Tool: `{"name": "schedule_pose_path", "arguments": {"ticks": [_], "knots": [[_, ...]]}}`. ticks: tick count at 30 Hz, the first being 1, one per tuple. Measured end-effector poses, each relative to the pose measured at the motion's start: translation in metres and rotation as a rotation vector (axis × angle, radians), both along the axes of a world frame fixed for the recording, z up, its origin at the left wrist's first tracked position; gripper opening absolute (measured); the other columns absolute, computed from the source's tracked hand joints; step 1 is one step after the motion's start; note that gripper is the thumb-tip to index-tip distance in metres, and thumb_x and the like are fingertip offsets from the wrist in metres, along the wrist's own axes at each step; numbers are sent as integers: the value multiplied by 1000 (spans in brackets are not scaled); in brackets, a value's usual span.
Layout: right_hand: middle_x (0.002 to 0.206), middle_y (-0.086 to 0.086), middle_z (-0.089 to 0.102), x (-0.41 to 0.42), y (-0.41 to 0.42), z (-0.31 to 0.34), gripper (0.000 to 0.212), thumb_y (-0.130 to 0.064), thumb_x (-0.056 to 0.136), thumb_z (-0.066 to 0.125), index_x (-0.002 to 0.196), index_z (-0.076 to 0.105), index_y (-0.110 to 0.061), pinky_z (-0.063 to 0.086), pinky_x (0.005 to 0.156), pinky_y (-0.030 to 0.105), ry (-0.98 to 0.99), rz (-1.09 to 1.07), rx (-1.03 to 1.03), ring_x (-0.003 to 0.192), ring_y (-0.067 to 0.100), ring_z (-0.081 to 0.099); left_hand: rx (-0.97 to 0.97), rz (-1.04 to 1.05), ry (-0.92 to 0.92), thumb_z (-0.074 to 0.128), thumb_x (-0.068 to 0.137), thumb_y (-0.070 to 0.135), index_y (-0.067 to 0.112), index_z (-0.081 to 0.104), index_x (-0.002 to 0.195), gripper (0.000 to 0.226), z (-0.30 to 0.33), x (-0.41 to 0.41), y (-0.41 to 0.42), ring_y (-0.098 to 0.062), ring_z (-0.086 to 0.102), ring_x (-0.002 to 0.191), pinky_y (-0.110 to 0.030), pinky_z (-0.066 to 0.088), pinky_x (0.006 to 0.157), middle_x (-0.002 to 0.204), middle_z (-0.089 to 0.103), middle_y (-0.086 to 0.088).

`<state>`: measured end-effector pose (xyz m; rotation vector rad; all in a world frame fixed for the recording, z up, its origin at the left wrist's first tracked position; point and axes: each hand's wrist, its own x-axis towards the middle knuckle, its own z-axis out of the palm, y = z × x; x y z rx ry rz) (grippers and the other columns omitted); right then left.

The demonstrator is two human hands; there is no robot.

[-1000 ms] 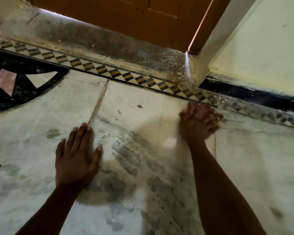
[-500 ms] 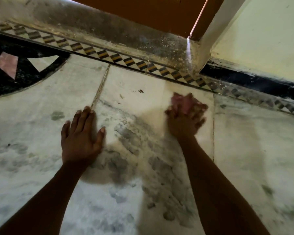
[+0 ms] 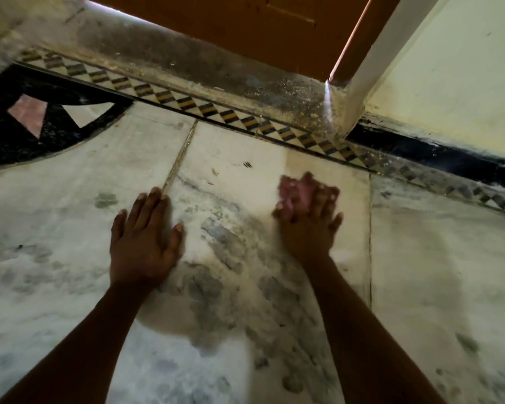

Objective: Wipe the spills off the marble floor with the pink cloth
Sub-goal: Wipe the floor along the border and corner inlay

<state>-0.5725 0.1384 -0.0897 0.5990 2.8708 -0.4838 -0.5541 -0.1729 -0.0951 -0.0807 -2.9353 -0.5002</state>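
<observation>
Pink cloth under the right hand, near the door threshold

The right hand presses the bunched pink cloth onto the marble floor, short of the patterned border strip; its blurred fingers spread over the cloth. The left hand lies flat, fingers straight, farther from it.

Pink cloth now nearer left hand.

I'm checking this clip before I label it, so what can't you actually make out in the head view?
- Pink cloth: blurred by motion and mostly covered by the right hand; its shape and size are unclear.
- Right hand's fingers: smeared, so their hold cannot be read.
- Floor under the left hand: hidden by the palm.
- Door: cut off by the top edge.
</observation>
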Motion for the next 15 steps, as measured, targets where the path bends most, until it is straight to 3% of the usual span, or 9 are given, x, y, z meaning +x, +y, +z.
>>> {"name": "schedule_pose_path", "arguments": {"ticks": [2,4,7,11,13,15], "knots": [[177,3,-26,43,-19,3,68,-77,100,17,152,-24,-63,-15,126,58,-18,198,57,163,31,-24,15,2,13,40,105,53,16,44,163,70,2,3,0,-25,32,163,-54,26,130,176,34,-3],[175,-4,-31,88,-13,3,69,-79,97,11,153,-27,-64,-19,126,58,-22,202,86,162,24,-27,21,-3,31,43,105,51,13,48,160,68,-1,5,-3,-27,36,162,-55,29,129,174,38,-6],[179,1,-18,88,14,-3,70,-74,100,14,154,-27,-59,-17,126,62,73,-22,99,165,25,-16,10,-7,59,47,104,49,12,52,157,65,-7,2,-4,-27,39,160,-53,31,128,172,42,-7],[179,18,8,19,-7,-10,83,-67,97,21,170,2,-33,-2,129,65,120,-267,84,165,42,2,18,-3,61,47,104,48,12,54,156,63,-9,3,-4,-26,40,159,-52,31,127,171,43,-6],[178,20,12,0,-28,-10,85,-62,96,26,172,9,-27,6,128,66,158,-150,77,164,45,7,46,-3,48,46,104,48,13,53,157,64,-4,8,-2,-26,39,160,-52,31,128,172,42,-6],[179,14,9,-2,-46,-11,77,-58,97,27,170,19,-34,5,130,63,169,81,54,166,39,1,103,-8,32,46,102,48,13,56,155,64,-1,10,-2,-26,40,159,-54,32,128,170,45,-6]]}}
